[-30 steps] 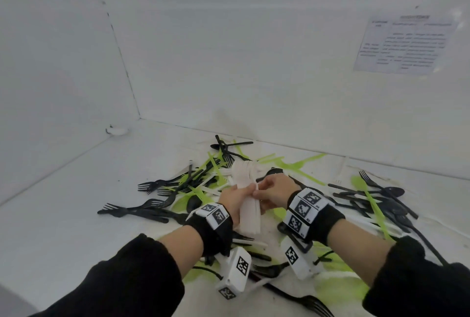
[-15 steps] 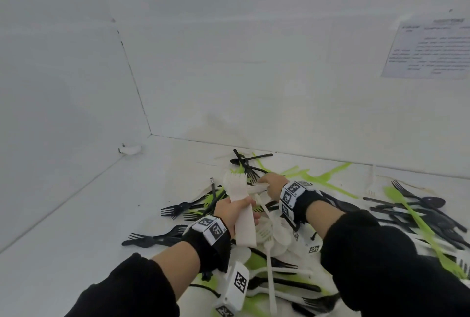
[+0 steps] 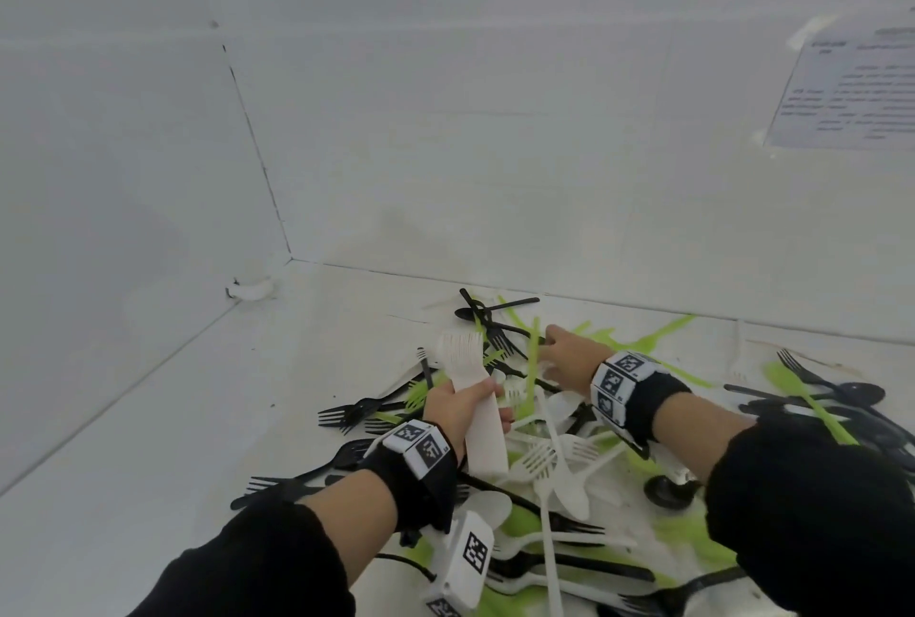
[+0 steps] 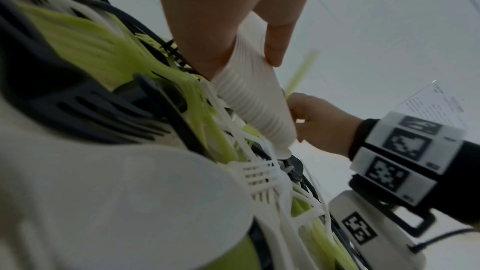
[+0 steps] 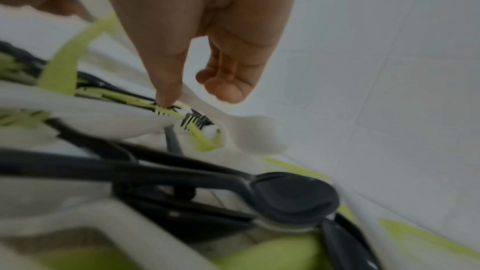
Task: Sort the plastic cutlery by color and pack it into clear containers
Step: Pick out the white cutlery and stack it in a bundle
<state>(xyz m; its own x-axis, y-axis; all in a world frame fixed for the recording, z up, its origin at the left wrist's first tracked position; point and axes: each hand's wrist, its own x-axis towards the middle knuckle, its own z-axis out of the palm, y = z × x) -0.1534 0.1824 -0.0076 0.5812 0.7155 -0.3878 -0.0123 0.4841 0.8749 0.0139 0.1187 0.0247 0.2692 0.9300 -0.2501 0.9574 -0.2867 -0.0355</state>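
Observation:
My left hand [image 3: 475, 406] grips a tight stack of white forks [image 3: 470, 384] by the handles, tines up, above the mixed pile of black, green and white cutlery [image 3: 554, 458]. The left wrist view shows that stack [image 4: 254, 100] pinched between thumb and fingers of the left hand [image 4: 246, 52]. My right hand [image 3: 552, 344] reaches into the far side of the pile beside a green handle [image 3: 532, 359]. In the right wrist view the right hand [image 5: 192, 91] pinches the handle of a white spoon [image 5: 254, 134], whose bowl hangs above black spoons [image 5: 293, 196].
White walls close the surface at the back and left, meeting in a corner with a small white fitting [image 3: 250, 290]. A printed sheet [image 3: 851, 86] hangs on the back wall. Black forks [image 3: 356, 411] lie left of the pile, more black and green pieces [image 3: 832, 398] at the right.
My right hand has let go of the white fork stack and moved away to the far side of the pile. My left hand keeps the stack. The head view has turned left.

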